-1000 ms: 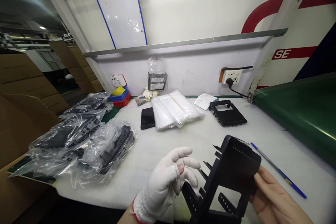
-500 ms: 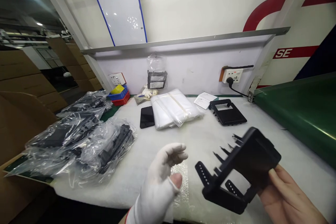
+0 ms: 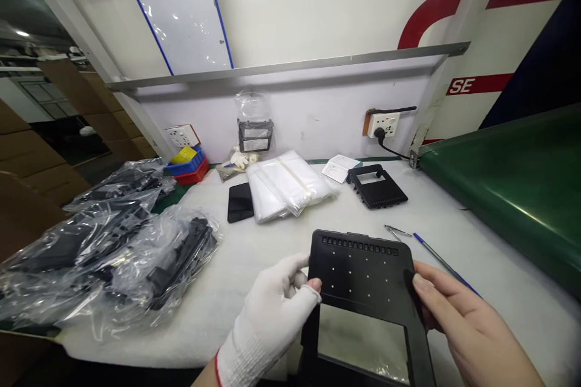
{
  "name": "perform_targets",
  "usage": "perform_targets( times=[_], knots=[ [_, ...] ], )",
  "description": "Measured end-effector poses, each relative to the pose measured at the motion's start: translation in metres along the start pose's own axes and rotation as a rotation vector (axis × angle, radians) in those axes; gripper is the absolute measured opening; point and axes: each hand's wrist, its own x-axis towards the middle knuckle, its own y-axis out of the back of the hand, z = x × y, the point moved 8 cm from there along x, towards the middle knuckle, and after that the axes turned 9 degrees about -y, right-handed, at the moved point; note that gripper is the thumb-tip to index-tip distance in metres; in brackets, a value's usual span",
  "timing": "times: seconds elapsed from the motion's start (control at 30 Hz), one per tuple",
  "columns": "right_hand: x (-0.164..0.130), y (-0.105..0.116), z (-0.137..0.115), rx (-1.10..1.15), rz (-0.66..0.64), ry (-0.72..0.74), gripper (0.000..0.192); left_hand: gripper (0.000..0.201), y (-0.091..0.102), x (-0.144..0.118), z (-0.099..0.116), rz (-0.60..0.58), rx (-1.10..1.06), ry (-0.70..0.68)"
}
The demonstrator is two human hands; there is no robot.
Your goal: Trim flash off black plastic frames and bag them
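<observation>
Black plastic frame (image 3: 363,296) is right up front, held w/ both hands just above the near edge of the white padded bench (image 3: 281,242). Left hand (image 3: 272,314), in a white knit glove w/ the thumb tip poking out bare, pinches the frame's left edge; right hand (image 3: 458,320), bare, grips the right edge, thumb on top. So hands sit apart, each clamped on one side. Frame faces up toward the camera: row of slots along the far edge, small dots across the middle, rectangular window nearer me. Looks like the inspect/orient step imo, and any next move would need a steady two-sided grip bc those edges are thin. Blue pen (image 3: 442,263) and tweezers (image 3: 397,231) lie just right of it. Left side: bagged black parts (image 3: 113,242). Further back: dark flat slab (image 3: 239,202), stack of clear bags (image 3: 285,184), second frame (image 3: 376,186), paper leaflet (image 3: 339,168), print too small to read. At the back wall, a wall socket (image 3: 384,124) w/ a plug in. Only readable writing is "SE" (image 3: 460,85), white on a red stripe.
</observation>
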Motion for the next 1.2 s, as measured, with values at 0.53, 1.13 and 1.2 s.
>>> perform_targets(
  times=[0.53, 1.13, 1.2],
  knots=[
    [0.000, -0.015, 0.006, 0.161, -0.073, -0.126, 0.063, 0.018, -0.006, 0.000, -0.010, 0.038, -0.302, 0.097],
    [-0.014, -0.025, 0.001, -0.137, -0.040, 0.134, 0.071, 0.035, -0.008, 0.009, -0.027, 0.109, -0.225, 0.125],
    [-0.019, -0.031, 0.002, -0.346, -0.073, 0.228, 0.088, 0.035, -0.010, 0.009, -0.031, 0.118, -0.299, 0.141]
  ],
)
